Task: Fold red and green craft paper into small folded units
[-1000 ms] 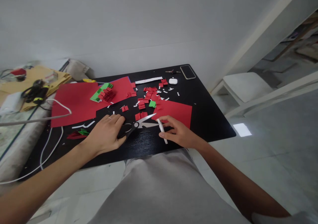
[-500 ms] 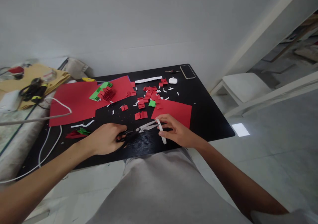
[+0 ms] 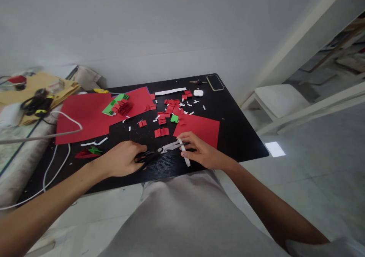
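My left hand (image 3: pixel 127 159) is closed around the black handles of a pair of scissors (image 3: pixel 168 147), whose silver blades point to the right. In my right hand (image 3: pixel 201 150), a narrow white paper strip (image 3: pixel 184 153) is pinched between thumb and fingers. The strip stands across the blade tips, and the fingers partly hide where they meet. Just beyond the hands lie small folded red paper pieces (image 3: pixel 161 132), a green paper piece (image 3: pixel 175 118) and a red sheet (image 3: pixel 203 129), partly behind my right hand.
Larger red sheets (image 3: pixel 82 116) lie left, with a folded green paper piece (image 3: pixel 110 107) on them. A white cable (image 3: pixel 68 118) crosses the left side. A phone (image 3: pixel 215 83), keys (image 3: pixel 199 81) and a white case (image 3: pixel 198 93) sit at the back right. A white stool (image 3: pixel 281 99) stands beyond.
The scissors have shifted slightly to the right, and their blades look a little closer together at the paper strip. My right hand has barely moved.
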Demonstrator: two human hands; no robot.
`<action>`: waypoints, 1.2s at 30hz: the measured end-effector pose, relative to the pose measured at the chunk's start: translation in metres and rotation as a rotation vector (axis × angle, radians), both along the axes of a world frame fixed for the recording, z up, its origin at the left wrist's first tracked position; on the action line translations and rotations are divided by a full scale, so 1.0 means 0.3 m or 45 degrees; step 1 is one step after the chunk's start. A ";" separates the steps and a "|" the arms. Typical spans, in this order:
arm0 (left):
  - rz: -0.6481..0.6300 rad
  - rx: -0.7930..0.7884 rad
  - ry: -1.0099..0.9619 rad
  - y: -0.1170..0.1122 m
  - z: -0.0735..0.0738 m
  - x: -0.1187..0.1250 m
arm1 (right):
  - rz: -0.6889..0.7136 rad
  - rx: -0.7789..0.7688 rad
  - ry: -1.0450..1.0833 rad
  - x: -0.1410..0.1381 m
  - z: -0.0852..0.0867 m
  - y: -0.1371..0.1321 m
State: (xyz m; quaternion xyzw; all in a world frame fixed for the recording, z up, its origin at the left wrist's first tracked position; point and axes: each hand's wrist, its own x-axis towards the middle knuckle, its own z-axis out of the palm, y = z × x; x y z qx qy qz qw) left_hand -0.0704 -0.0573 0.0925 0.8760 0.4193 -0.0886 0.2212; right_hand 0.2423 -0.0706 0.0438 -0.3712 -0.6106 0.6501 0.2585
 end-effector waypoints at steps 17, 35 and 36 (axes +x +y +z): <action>-0.021 0.003 0.030 0.001 -0.001 0.012 | -0.016 -0.053 0.139 -0.008 -0.022 0.005; 0.329 0.225 0.343 0.028 -0.090 -0.131 | -0.062 0.282 -0.239 0.090 0.008 0.039; 0.394 0.244 0.393 0.030 -0.105 -0.154 | -0.130 0.392 -0.332 0.104 0.008 0.055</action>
